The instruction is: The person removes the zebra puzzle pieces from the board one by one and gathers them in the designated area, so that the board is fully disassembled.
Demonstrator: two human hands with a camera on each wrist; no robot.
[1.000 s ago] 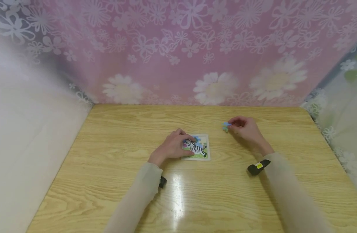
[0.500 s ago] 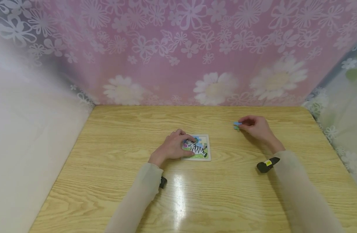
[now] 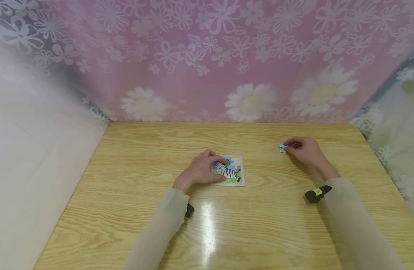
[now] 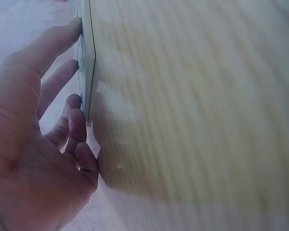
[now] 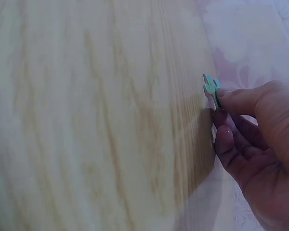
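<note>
A small square jigsaw puzzle (image 3: 232, 173) with a zebra picture and a pale frame lies flat at mid-table. Across its left side rests my left hand (image 3: 201, 167), thumb and index finger spread over the picture; in the left wrist view the fingertips touch the face of the board (image 4: 88, 57). Cream backing shows at the puzzle's upper right. Farther right, my right hand (image 3: 305, 150) pinches a light-blue puzzle piece (image 3: 282, 148) between thumb and fingers, low over the table. The right wrist view shows this piece (image 5: 211, 89) edge-on, greenish at the rim.
The wood-grain table (image 3: 142, 150) meets a pink floral curtain (image 3: 193, 75) at its far edge. Pale cloth (image 3: 41, 150) hangs along the left side, and floral cloth (image 3: 396, 142) along the right. Each wrist carries a black camera (image 3: 314, 196).
My right hand has moved rightward, away from the puzzle, with the pinched piece, whose visible face has turned from blue-green to paler blue. The left hand stays where it was.
</note>
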